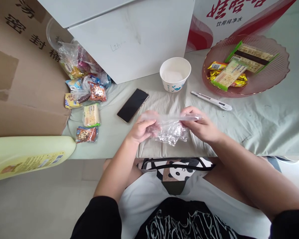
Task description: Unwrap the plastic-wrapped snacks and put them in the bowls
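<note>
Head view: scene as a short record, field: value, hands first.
left hand: left hand grips one end of the clear plastic
right hand: right hand grips its other end
phone: phone, dark screen up, beyond the left hand
paper bowl: paper bowl, upright, beyond the plastic
pink bowl: pink bowl, holds wrapped snacks
cutter: white cutter, between right hand and pink bowl

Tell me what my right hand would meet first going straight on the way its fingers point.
Past the clear plastic bag your right hand holds, probably your left hand, though depth makes the exact line uncertain.
</note>
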A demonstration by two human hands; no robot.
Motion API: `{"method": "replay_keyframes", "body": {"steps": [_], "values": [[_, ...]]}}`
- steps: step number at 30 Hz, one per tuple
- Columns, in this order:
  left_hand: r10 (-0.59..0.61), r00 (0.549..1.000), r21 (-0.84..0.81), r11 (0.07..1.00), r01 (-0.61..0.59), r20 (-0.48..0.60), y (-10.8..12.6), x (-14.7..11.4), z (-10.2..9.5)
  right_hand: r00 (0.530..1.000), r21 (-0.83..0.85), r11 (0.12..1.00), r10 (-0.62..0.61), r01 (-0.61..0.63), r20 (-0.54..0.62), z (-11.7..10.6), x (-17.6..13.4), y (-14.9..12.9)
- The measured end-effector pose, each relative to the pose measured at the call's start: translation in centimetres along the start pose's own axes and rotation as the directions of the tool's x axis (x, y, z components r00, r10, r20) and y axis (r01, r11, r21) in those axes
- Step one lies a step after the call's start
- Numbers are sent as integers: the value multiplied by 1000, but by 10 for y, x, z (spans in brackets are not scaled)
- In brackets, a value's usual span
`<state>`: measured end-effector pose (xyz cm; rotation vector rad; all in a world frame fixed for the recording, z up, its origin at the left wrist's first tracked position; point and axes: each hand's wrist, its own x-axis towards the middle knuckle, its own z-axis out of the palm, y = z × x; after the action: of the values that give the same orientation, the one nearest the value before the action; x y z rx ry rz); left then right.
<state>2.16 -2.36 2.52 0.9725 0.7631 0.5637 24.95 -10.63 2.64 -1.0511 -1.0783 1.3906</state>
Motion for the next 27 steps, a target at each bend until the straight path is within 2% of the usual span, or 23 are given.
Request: {"method": "replay_keyframes", "body": {"steps": [2,4,6,7,8,10,11,12,13,14,16,19,22,24,25,27], "values": [[2,998,14,1000,-3,55,5,0,-5,998,61,998,-19,23,-60,-2,0,-4],[31,997,82,996,-36,69,6,1,-10,999,62,998,32,-30,-36,-5,1,-6],[135,990,201,972,-126,-34,4,4,-13,996,-62,995,78,-81,-51,-7,3,-6],[227,966,278,943,-185,-126,2,6,-13,991,-166,982,76,-93,-109,-7,3,-5],[335,915,364,900,-239,-227,0,7,-13,979,-276,956,45,-100,-199,-7,4,-4],[521,774,537,794,-284,-361,-4,6,-8,922,-449,888,-84,-103,-379,-5,4,-2],[581,721,607,744,-281,-378,-5,5,-4,886,-499,862,-159,-92,-437,-3,3,-1],[619,699,661,697,-278,-358,-5,4,2,854,-533,844,-227,-68,-468,-1,2,-1],[634,709,702,655,-279,-310,-4,3,8,836,-557,830,-282,-33,-471,1,1,-1],[625,742,726,625,-287,-244,-3,2,15,837,-576,818,-318,5,-444,3,-1,-2],[548,830,718,619,-318,-105,1,3,29,880,-588,803,-346,97,-326,7,-5,-3],[352,933,586,741,-327,76,7,12,48,947,-433,874,-298,220,-122,10,-9,-4],[216,955,375,884,-280,205,9,25,60,976,-73,975,-213,209,-54,10,-8,-4],[214,959,285,922,-261,187,10,35,64,986,139,978,-149,158,-68,8,-5,-5],[243,960,281,920,-274,141,13,40,64,988,211,968,-121,138,-93,6,-3,-7],[378,926,390,851,-353,13,25,56,58,985,278,955,-64,108,-162,2,0,-9]]}}
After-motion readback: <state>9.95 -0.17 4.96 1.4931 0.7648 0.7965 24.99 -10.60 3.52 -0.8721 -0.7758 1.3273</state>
